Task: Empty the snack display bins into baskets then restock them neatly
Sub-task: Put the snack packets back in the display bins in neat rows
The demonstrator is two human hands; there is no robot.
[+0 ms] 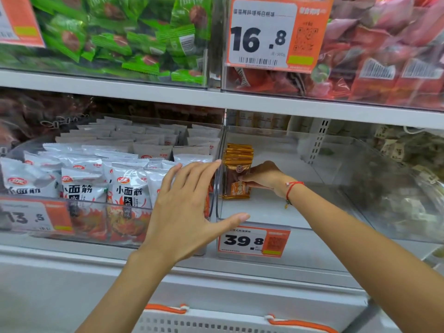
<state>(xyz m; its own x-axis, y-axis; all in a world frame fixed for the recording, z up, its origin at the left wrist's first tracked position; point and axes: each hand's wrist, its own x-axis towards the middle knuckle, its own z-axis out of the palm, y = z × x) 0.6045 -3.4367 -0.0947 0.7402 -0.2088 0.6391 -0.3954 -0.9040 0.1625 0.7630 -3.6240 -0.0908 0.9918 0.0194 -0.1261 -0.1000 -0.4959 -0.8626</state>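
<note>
Right hand (263, 177) fingers curled round the right side of a stack of gold-topped, orange-labelled clear snack packets (237, 171), thumb across the front label; it holds the stack standing upright, long axis vertical, bottom edge on the floor of the clear acrylic bin (276, 207) on the white shelf (264, 102), hard against the bin's left divider wall. Left hand (189, 207) open, fingers straight and spread, holding nothing, hovering at the front of that same divider; index tip is near the stack's top left, thumb reaching over the bin's front lip above the orange price tag reading 39.8 (253, 240). So the stack lies just ahead and right of the left fingers, divider between them; right hand is the one already on it. That bin is otherwise bare, so I'd judge this as the first stack of the restock going in. Next move looks like squaring the stack to the divider and letting go; risk is packets fanning or tipping rightwards with nothing beside them. Neighbouring bin on the left is full of white flame-printed snack packets (129, 188). White perforated plastic basket with orange handles (216, 323) sits below, contents not visible
</note>
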